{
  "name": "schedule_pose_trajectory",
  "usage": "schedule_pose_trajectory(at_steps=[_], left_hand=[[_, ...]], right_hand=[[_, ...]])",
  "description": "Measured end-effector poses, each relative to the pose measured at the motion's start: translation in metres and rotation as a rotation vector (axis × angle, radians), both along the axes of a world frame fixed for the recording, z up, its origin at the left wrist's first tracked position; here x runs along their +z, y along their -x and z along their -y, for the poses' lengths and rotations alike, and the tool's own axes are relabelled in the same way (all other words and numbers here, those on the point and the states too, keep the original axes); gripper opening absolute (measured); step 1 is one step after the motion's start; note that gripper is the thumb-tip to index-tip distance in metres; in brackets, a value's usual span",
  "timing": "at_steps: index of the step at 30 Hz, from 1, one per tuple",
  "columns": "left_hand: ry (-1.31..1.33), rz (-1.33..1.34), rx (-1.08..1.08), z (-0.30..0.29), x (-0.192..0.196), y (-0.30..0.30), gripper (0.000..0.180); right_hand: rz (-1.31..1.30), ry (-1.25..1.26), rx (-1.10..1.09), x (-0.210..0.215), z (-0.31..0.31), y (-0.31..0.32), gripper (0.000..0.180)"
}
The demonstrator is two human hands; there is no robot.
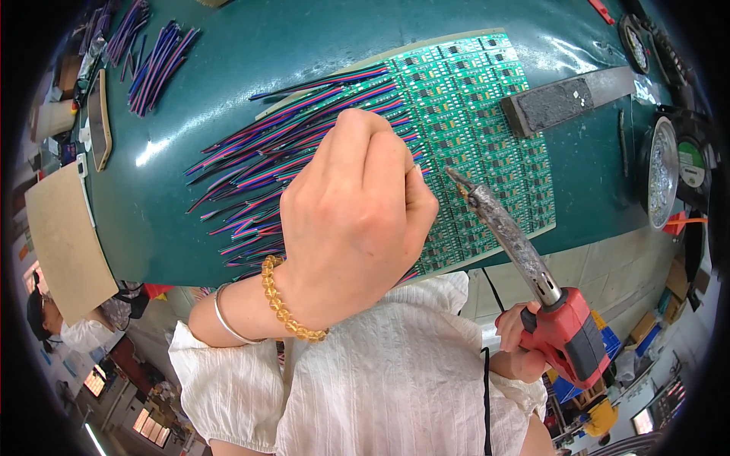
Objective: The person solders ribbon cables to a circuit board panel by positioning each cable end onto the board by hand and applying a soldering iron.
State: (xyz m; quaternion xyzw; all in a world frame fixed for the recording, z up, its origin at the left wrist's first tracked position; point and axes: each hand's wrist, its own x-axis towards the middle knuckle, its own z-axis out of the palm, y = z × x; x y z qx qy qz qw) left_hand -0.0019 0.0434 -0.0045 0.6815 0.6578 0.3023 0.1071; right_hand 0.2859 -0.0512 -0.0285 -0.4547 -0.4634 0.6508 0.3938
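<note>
Pinching: left hand [357,220] presses wires [266,167] to the circuit panel [479,114] (steadying them).
Gripping: right hand [521,342] clenches soldering iron [532,281], tip near.

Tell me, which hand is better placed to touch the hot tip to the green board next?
Right, probably. The right hand grips the red soldering iron, its tip hanging just above the green circuit boards. The left hand is fisted over the coloured wires.

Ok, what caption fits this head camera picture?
Left hand pressing wires onto green circuit boards; right hand holding soldering iron.
</note>
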Motion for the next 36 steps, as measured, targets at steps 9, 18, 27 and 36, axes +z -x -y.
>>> schedule_pose_trajectory(at_steps=[9, 18, 27, 36], left_hand=[[-0.013, 0.01, -0.009, -0.002, 0.001, 0.002, 0.016], [-0.047, -0.128, -0.05, 0.005, 0.016, 0.008, 0.013], [-0.22, -0.778, 0.233, -0.047, -0.008, 0.188, 0.013], [-0.267, -0.669, 0.052, -0.056, 0.006, 0.173, 0.007]], right_hand=[[0.05, -0.152, -0.017, -0.01, -0.002, 0.009, 0.053], [0.01, -0.141, -0.257, 0.005, -0.01, 0.039, 0.095], [-0.111, -0.27, -0.19, -0.011, -0.016, 0.027, 0.08], [-0.101, -0.306, -0.218, -0.006, -0.009, 0.029, 0.076]])
